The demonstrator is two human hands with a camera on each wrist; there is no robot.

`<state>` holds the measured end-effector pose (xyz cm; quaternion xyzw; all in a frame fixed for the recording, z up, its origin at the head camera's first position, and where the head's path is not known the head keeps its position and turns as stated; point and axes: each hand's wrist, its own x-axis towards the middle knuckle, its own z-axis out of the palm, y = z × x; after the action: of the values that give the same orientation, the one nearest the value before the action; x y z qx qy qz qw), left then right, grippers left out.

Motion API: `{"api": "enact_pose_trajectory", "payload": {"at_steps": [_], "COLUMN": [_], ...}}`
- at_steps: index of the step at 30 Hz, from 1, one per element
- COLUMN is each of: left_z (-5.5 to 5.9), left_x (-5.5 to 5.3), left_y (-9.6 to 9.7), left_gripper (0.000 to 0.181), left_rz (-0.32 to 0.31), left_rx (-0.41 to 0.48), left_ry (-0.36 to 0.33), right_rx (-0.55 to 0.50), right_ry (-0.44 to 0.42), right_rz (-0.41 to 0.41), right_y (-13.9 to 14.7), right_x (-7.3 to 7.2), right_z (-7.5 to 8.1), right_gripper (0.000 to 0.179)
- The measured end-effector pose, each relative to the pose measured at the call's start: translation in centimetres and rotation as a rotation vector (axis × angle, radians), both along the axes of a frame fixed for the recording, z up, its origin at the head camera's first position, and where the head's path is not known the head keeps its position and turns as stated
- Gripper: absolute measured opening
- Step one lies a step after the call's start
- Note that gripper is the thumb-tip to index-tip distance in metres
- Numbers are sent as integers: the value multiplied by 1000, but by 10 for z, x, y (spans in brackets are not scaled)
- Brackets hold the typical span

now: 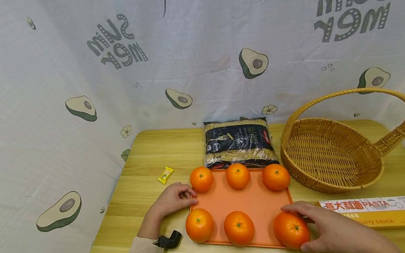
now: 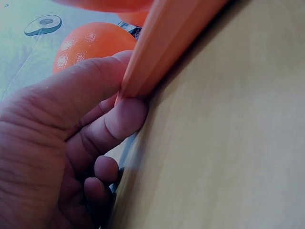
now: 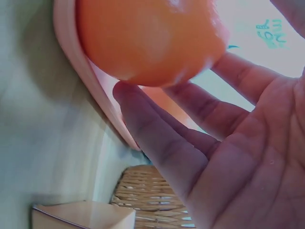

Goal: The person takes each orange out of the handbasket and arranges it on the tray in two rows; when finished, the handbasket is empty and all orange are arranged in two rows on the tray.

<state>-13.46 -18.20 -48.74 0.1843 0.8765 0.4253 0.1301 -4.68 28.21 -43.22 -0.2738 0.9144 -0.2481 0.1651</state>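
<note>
My left hand [image 1: 175, 198] pinches the left rim of an orange-coloured tray [image 1: 256, 206]. In the left wrist view the thumb lies over the rim and the index finger [image 2: 126, 119] is against its outer side, low over the table. My right hand [image 1: 326, 227] holds the orange [image 1: 292, 230] at the tray's front right corner, fingertips at its far side and thumb at its near side. Several more oranges rest on the tray in two rows, such as the front middle orange [image 1: 239, 228] and the back left orange [image 1: 201, 179].
Behind the tray lies a pasta bag [image 1: 239, 140]. A wicker basket [image 1: 331, 154] with a tall handle stands at the back right. Beside the right hand is a pasta box [image 1: 392, 210]. A small yellow packet [image 1: 165, 175] lies on the wooden table [image 1: 149, 152] at left.
</note>
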Motion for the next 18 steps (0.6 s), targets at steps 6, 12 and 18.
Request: {"api": "enact_pose_trajectory", "payload": {"at_steps": [6,12,18], "left_z": [0,0,1], "left_x": [-1,-1,-1], "left_y": [0,-1,-2], "left_gripper": [12,12,12], "left_rz": [1,4,-4], "left_rx": [-6,-7,12], "left_ry": [6,4,4], "right_rx": [-154,-219,-208], "right_ry": [32,171,314], "right_rz": [16,-93,-243], "right_y": [6,9,18], "right_x": [-9,-19,-34], "right_z": [5,21,34], "right_gripper": [71,58,42]}}
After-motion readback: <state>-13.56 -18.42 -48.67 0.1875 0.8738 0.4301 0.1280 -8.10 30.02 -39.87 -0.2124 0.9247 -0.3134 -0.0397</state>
